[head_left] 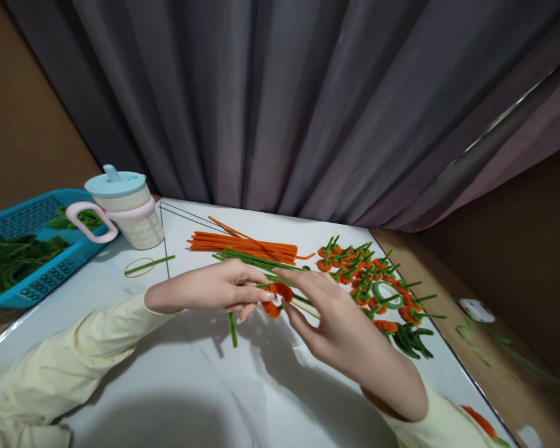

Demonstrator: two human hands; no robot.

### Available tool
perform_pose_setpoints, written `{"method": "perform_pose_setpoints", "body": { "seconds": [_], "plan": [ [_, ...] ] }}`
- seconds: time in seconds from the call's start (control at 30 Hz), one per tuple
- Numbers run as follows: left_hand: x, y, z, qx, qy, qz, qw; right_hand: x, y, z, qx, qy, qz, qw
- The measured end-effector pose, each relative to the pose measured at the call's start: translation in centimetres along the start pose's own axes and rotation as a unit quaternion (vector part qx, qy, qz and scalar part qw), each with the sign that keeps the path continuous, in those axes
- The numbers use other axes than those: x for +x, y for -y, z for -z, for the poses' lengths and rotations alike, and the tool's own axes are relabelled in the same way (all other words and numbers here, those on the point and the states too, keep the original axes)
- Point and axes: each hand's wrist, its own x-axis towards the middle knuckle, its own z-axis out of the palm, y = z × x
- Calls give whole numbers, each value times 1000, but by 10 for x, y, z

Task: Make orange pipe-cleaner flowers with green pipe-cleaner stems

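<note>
My left hand (226, 286) is closed, its thumb and fingers pinching a small orange pipe-cleaner pumpkin (273, 309) bent into a fuzzy ring. A green pipe cleaner (233, 331) pokes out below that hand; where its upper end goes is hidden. My right hand (324, 308) curves round the far side of the pumpkin, thumb below and fingers above, with the orange fuzz between them. Just behind the hands lie green pipe cleaners (247, 258), partly covered, and a bundle of straight orange pipe cleaners (242, 244).
Several orange pumpkins with green stems (354, 264) lie at the right, with a roll of green tape (387, 295) among them and dark green curled pieces (413, 341) nearby. At the left stand a lidded cup (137, 221) and a blue basket (51, 267) of green pieces. A grey curtain (270, 106) hangs behind.
</note>
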Motion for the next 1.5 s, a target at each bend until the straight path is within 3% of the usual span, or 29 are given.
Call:
{"method": "perform_pose_setpoints", "body": {
  "seconds": [0.17, 0.43, 0.6, 0.73, 0.9, 1.07, 1.17, 1.3, 1.5],
  "plan": [
    [-1, -1, -3, -29, 6, 18, 999, 5, -1, -23, -107, 20, 15, 994],
    [-5, -1, 9, -29, 25, 32, 999, 7, -9, -17, 114, 91, -41, 988],
    [-11, -3, 20, -39, 51, 32, 997, 17, -3, 0, 143, 136, -75, 977],
    [-13, -5, 21, -6, 70, 17, 997, 20, -4, 0, 156, 143, -100, 972],
    [-9, -6, 3, 88, -11, -51, 995, 16, -8, -17, 146, 115, -112, 976],
    [-5, -7, -7, 87, -73, -4, 994, 14, -13, -11, 149, 107, -136, 974],
    [-3, -8, -5, 109, -78, 1, 991, 15, -15, 0, 156, 133, -142, 968],
    [1, -6, -8, 149, -96, -21, 984, 12, -14, 0, 139, 113, -103, 978],
    [5, -2, -17, 74, -84, -10, 994, 11, -16, -8, 166, 82, -81, 979]
  ]
}}
